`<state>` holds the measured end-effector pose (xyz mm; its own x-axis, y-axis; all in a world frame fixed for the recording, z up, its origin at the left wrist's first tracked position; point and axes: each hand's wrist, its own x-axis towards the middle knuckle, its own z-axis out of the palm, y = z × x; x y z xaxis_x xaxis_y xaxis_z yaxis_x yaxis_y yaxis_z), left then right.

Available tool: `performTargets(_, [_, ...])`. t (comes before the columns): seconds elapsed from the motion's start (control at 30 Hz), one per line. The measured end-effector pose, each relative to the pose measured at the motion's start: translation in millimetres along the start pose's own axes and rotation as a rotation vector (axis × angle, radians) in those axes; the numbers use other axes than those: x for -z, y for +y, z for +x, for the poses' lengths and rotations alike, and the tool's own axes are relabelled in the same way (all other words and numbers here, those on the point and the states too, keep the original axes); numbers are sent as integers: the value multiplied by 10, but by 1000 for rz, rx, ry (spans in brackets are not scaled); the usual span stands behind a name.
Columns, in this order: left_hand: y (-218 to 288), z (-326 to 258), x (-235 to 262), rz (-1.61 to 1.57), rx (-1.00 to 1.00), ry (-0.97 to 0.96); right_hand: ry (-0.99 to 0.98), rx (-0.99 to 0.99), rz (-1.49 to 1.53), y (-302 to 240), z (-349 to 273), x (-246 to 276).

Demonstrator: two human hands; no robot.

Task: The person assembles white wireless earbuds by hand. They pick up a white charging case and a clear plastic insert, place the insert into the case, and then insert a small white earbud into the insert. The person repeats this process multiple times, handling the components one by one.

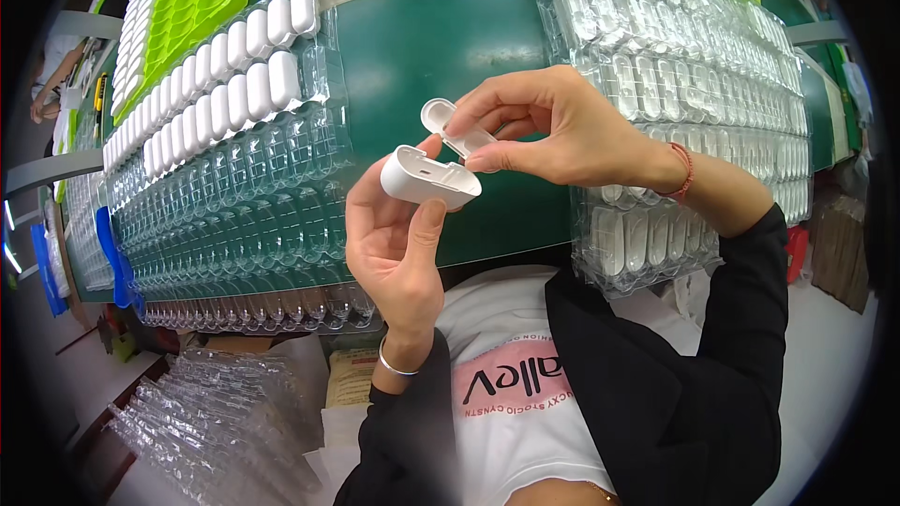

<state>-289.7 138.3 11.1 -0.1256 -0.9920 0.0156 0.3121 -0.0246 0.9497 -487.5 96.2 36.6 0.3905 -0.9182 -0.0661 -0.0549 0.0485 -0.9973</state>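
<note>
My left hand [398,248] is closed on a white, rounded earbud case body [424,189], its hollow top facing up, the thumb pressed to its front. Just above it, my right hand [572,126] pinches a white case lid [469,141] between thumb and fingers. Lid and body sit very close at the body's far edge; I cannot tell whether they are joined. To the left, two rows of white case pieces [236,98] stand in a clear plastic tray [234,192]. Right of my hands, clear trays [689,84] hold many white, lid-like pieces [647,234].
A green mat [450,47] covers the table between the trays. Bright green trays [192,14] lie at the back left. A blue clip-like piece [114,258] sits at the table's left edge. Stacked clear trays [220,422] stand below at the left. Another person [58,70] is at the far left.
</note>
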Motion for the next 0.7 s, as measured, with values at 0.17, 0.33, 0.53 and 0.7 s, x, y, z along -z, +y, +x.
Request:
performTargets(0.17, [29,-14,-18,-8,25,-6,14,14,-33,-15,-8,-7])
performTargets(0.33, [26,-7,-34,-17,26,-16,34,24,-36,-15,-11,-10])
performTargets(0.53, [-11,1,-22,-28,19,-1,12,20,-41,4,1,-3])
performTargets(0.7, [-56,-17,14,-88,17,70,-41,5,38,1,28,-13])
